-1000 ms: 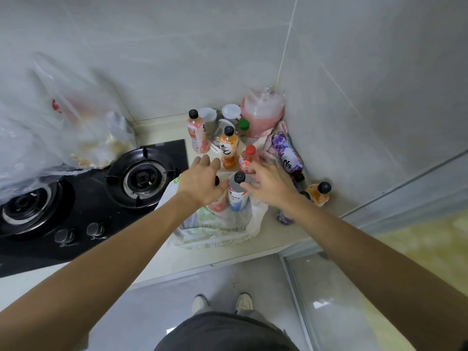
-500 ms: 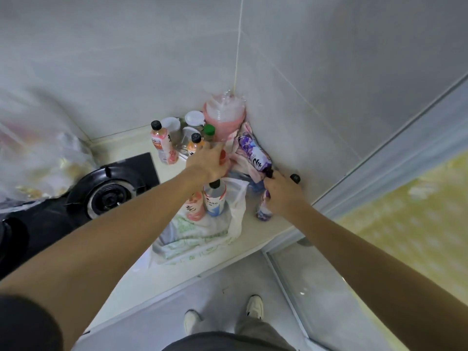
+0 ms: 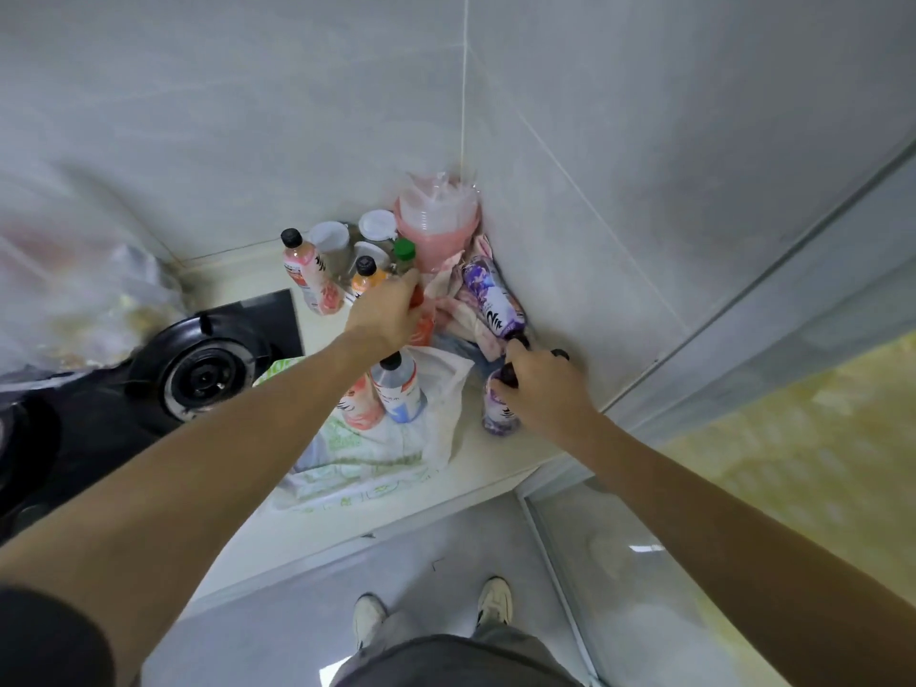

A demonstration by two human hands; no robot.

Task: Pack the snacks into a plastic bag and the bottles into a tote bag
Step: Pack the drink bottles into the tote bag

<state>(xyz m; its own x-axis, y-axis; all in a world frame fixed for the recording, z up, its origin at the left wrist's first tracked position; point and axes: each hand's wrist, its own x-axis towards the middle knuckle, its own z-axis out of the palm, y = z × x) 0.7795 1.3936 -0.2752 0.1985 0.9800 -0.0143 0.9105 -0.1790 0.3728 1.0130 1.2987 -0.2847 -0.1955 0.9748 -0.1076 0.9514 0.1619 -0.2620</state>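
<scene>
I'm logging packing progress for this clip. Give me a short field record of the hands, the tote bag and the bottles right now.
left hand: grips a red-capped bottle behind the bag
right hand: grips the top of a purple bottle standing on the counter
tote bag: open on the counter, two bottles inside
bottles in bag: pink bottle, blue-label bottle

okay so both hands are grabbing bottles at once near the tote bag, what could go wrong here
The tote bag is soft and slumped, so the two bottles standing in it could tip as more go in. The left hand grips a red-capped bottle among crowded upright bottles; lifting it may knock the orange bottle over. The right hand holds the purple bottle near the counter edge, where a slip could send it to the floor.
</scene>
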